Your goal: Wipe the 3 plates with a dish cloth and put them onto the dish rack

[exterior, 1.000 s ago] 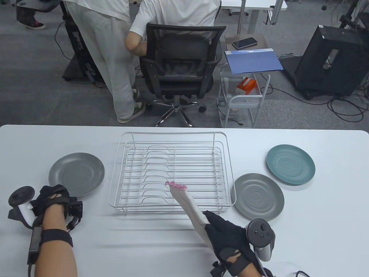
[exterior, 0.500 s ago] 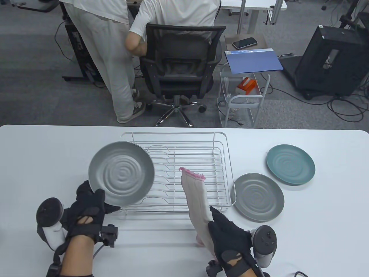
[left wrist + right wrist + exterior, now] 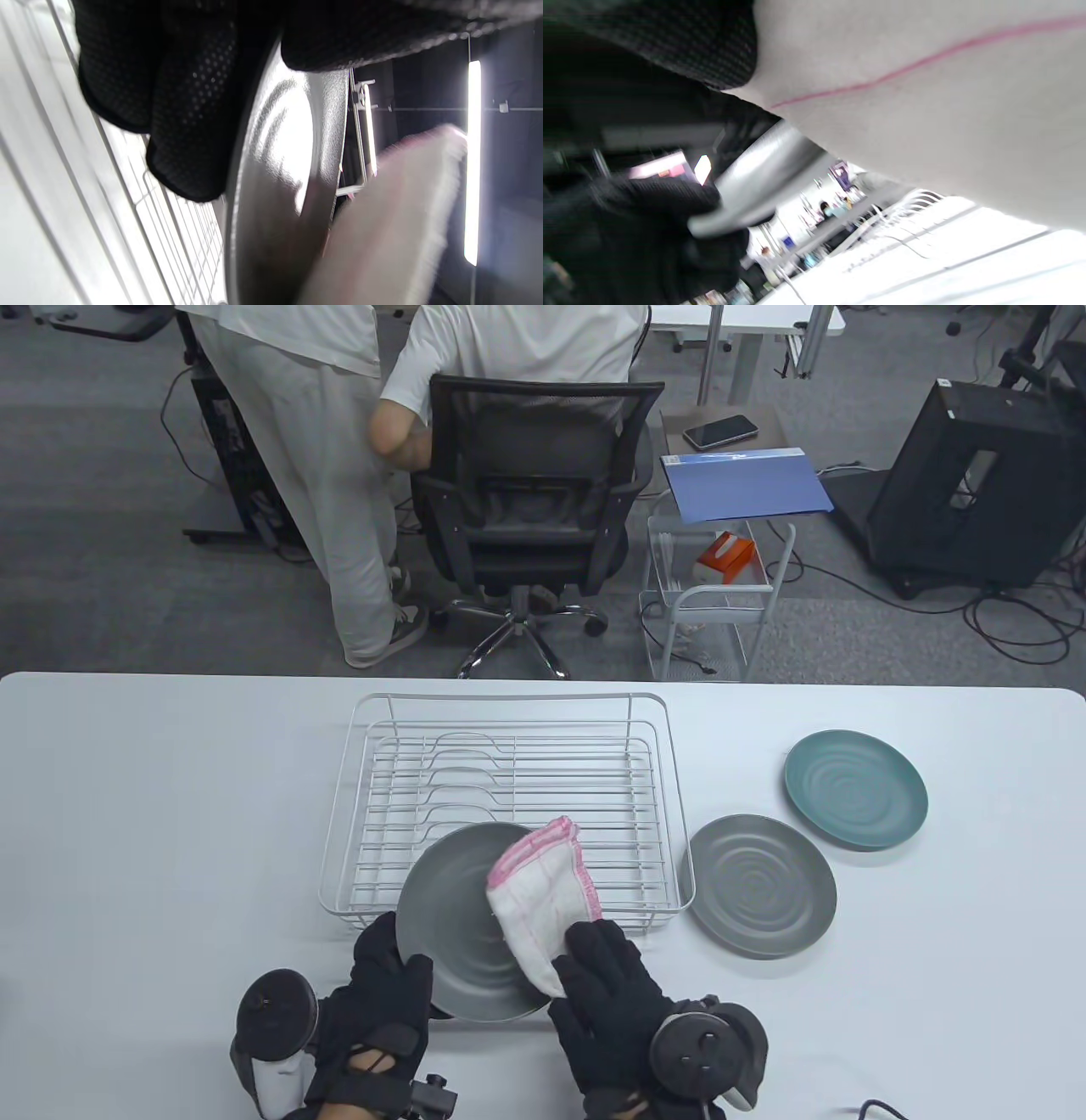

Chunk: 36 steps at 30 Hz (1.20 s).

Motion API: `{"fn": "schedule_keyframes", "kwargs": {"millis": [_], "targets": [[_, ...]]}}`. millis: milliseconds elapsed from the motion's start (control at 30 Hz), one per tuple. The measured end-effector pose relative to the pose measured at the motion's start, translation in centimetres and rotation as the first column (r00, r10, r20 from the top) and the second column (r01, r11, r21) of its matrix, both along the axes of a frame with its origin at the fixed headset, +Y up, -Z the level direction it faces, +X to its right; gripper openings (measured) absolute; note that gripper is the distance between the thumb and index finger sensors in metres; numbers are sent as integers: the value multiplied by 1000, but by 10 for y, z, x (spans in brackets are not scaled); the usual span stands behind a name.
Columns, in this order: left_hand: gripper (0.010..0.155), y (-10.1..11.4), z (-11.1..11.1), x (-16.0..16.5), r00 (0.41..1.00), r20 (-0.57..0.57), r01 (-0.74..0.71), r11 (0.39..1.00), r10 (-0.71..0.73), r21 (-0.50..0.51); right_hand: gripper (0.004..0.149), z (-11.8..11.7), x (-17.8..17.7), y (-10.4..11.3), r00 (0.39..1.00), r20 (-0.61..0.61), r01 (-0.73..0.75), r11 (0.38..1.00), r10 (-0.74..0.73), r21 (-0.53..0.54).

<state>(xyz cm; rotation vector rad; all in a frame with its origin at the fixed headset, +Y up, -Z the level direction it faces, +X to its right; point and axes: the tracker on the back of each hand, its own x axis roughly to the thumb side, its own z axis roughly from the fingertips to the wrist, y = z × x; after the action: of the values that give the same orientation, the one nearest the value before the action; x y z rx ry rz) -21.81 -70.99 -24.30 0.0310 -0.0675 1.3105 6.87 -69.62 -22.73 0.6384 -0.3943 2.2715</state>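
Observation:
My left hand (image 3: 386, 984) grips the near left rim of a grey plate (image 3: 454, 920), held up over the front edge of the white wire dish rack (image 3: 509, 704). My right hand (image 3: 607, 984) holds a white dish cloth with pink edging (image 3: 543, 895) and lays it on the plate's right half. The left wrist view shows the grey plate (image 3: 275, 178) edge-on between my gloved fingers (image 3: 186, 118), with the cloth (image 3: 394, 228) blurred beside it. In the right wrist view the cloth (image 3: 925, 106) fills the top and the plate (image 3: 763, 173) sits below it. A second grey plate (image 3: 759, 884) and a teal plate (image 3: 855, 788) lie flat right of the rack.
Beyond the table's far edge stand a black office chair (image 3: 530, 500) with a seated person, a standing person (image 3: 314, 475), a small wire trolley (image 3: 717, 602) and a black box (image 3: 976, 483). A cable (image 3: 882, 1107) lies at the table's near right edge.
My left hand lifted the grey plate from the table's left side and carried it right and nearer to me. My right hand brought the hanging cloth left onto the plate, now bunched.

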Motion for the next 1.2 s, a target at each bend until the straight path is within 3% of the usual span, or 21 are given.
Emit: {"fn": "schedule_keyframes", "kwargs": {"millis": [100,167,300,533,667,767,1000,1200], "targets": [[62,0,1,4,999,50,-21,1000,20,17,53,0,-16,-6,988,10,-154,987,154,-43],[62,1,-1,10,993,116,29,998,-36,56,53,0,-23,-7,977,31,-210,975,213,-78],[64,-2,1,22,977,204,53,998,-60,41,53,-1,-28,-10,952,54,-286,938,302,-195],[70,-2,1,40,942,319,98,994,-108,48,52,-19,-11,-9,971,142,-150,956,190,-253],[73,-2,2,53,918,374,119,991,-136,68,51,-27,4,-9,983,184,53,975,-13,-217],[73,-1,1,63,892,414,154,983,-180,95,51,-28,7,-2,979,190,108,975,-71,-194],[76,-13,1,73,863,498,91,996,-88,19,52,-28,0,5,971,1,236,964,-238,-124],[77,-13,2,75,849,521,95,995,-85,8,52,-32,3,3,957,-88,259,949,-278,-177]]}}
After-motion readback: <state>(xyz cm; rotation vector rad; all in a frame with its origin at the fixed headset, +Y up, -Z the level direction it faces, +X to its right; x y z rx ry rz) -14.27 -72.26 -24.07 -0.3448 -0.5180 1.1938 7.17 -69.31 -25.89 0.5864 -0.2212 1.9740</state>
